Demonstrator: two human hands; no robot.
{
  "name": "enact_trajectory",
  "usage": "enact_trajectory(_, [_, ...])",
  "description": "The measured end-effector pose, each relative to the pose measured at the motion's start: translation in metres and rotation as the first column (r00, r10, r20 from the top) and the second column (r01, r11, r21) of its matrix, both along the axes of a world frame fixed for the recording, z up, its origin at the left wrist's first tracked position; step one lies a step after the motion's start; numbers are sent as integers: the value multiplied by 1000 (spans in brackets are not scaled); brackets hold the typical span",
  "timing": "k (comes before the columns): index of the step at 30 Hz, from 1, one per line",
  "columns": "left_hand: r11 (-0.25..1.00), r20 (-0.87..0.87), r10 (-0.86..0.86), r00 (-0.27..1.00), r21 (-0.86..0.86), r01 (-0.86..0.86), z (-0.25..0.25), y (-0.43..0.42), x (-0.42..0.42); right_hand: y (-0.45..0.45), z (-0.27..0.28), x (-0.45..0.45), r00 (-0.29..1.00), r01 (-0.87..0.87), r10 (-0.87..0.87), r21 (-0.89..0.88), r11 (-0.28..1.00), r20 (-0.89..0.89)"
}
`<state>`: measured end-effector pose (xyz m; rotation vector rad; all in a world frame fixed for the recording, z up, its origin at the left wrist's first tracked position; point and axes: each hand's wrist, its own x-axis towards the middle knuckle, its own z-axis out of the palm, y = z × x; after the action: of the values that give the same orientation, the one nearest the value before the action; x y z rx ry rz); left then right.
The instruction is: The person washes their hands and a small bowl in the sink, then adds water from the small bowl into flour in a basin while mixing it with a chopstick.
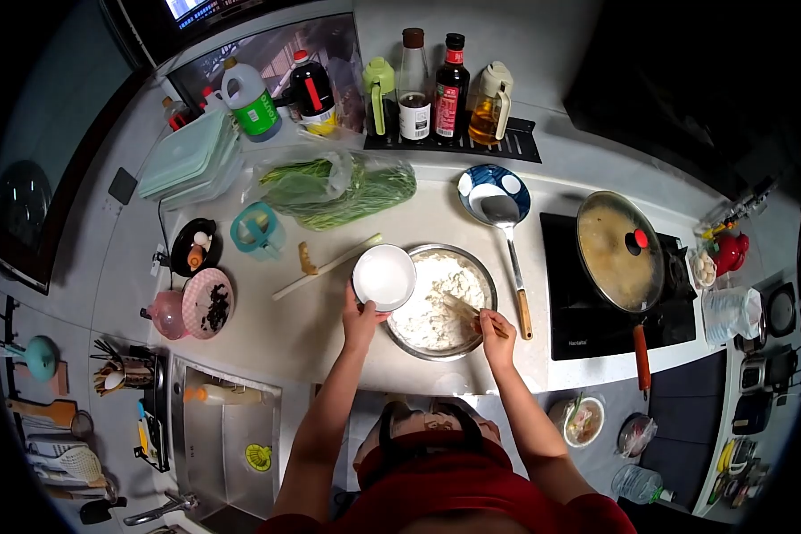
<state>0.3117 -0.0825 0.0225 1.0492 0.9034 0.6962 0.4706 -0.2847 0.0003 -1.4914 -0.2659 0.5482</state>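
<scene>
My left hand (361, 320) grips a small white bowl (384, 278) by its near edge, over the left rim of a wide metal bowl. White liquid or a plain white inside shows in it; I cannot tell which. The metal bowl (403, 345) holds lumpy white flour or dough (432, 303). Closed around wooden chopsticks (463, 307), my right hand (496, 336) is at the metal bowl's right side, and the tips of the sticks are in the flour.
Left of the bowls lie a leek stalk (329, 265) and ginger (307, 258). Bagged greens (347, 191) are behind. To the right are a spatula (515, 276), a blue patterned bowl (465, 191) and a lidded pan (616, 258) on the stove (587, 336).
</scene>
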Motion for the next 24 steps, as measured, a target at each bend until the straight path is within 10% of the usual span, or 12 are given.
enact_trajectory(10, [984, 16, -48, 999, 170, 44, -9, -1, 10, 0, 0, 1, 1000, 7, -7, -3, 1000, -15])
enact_trajectory(13, [1000, 85, 9, 996, -4, -9, -11, 3, 12, 2, 0, 3, 997, 27, -24, -44, 999, 68])
enact_trajectory(20, [942, 155, 248, 956, -270, -201, -23, 22, -9, 29, 4, 18, 598, -69, 252, -264, 962, 761])
enact_trajectory(24, [915, 146, 312, 939, -313, -256, -57, 40, -26, 23, 9, 10, 571, -307, 485, -376, 874, 662])
